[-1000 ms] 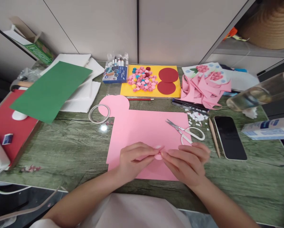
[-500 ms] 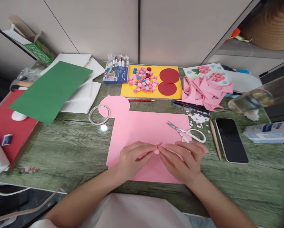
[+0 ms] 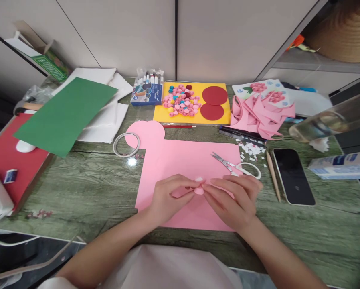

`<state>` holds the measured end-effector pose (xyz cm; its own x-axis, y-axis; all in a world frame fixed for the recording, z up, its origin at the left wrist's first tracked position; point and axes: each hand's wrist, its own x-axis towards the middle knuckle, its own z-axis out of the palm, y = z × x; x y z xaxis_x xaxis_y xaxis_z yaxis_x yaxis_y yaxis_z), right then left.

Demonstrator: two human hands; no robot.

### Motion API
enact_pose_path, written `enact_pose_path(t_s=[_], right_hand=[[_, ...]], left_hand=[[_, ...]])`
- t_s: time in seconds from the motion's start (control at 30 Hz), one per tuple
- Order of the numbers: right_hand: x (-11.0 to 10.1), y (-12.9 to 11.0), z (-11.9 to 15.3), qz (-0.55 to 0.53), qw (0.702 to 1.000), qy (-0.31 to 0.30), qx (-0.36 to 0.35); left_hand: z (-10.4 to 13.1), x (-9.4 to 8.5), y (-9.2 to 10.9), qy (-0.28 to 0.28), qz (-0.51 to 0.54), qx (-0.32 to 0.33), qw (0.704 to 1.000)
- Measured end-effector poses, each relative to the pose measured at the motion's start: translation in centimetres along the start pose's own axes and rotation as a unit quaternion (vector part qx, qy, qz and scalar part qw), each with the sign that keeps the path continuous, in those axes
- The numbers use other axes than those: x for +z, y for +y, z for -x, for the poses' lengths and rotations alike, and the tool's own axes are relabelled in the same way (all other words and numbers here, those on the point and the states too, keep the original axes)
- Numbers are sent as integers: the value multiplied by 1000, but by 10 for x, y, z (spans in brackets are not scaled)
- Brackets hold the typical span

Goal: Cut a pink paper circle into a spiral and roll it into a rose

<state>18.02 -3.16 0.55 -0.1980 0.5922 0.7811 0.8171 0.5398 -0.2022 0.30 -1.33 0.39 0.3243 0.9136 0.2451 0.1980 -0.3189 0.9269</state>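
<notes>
The left hand [image 3: 169, 196] pinches a small pink piece [image 3: 199, 191] over the pink sheet [image 3: 168, 160], seemingly only partly shaped, while many finished-looking rolls [image 3: 183, 106] lie piled beyond on yellow card [image 3: 161, 117]. The right hand [image 3: 235, 198] clamps the piece's right side between thumb and fingers

Piece between your fingers [image 3: 199, 191]: thin, matt, maybe paper or foam
Pink sheet [image 3: 174, 160] below you: smooth, matt
Scissors [image 3: 224, 161], your two o'clock: shiny metal blades, white plastic handles
Green sheet [image 3: 70, 112], your ten o'clock: smooth, matt
Phone [image 3: 293, 176], your three o'clock: glossy screen
Tabletop [image 3: 92, 188]: wood-grained, faintly glossy
</notes>
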Motion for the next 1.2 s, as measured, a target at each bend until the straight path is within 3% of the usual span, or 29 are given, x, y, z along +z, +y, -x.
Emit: enact_pose_path(t_s=[0.2, 0.33, 0.63, 0.87, 1.03, 1.2], right_hand=[[-3, -3, 2, -62, 997, -3, 39], [-3, -5, 0, -86, 995, -5, 47], [2, -3, -1, 24, 999, -39, -5], [0, -3, 2, 50, 998, -29, -39], [-3, -1, -2, 40, 998, -19, -48], [-7, 0, -3, 25, 998, -30, -53]], left_hand=[[6, 0, -7, 1, 64, 56, 996], [6, 1, -4, 8, 66, 60, 996], [4, 2, -4, 30, -102, 78, 991], [4, 3, -6, 28, -142, 125, 982], [2, 1, 1, 11, -111, 96, 989], [2, 1, 5, 5, -8, 39, 999]])
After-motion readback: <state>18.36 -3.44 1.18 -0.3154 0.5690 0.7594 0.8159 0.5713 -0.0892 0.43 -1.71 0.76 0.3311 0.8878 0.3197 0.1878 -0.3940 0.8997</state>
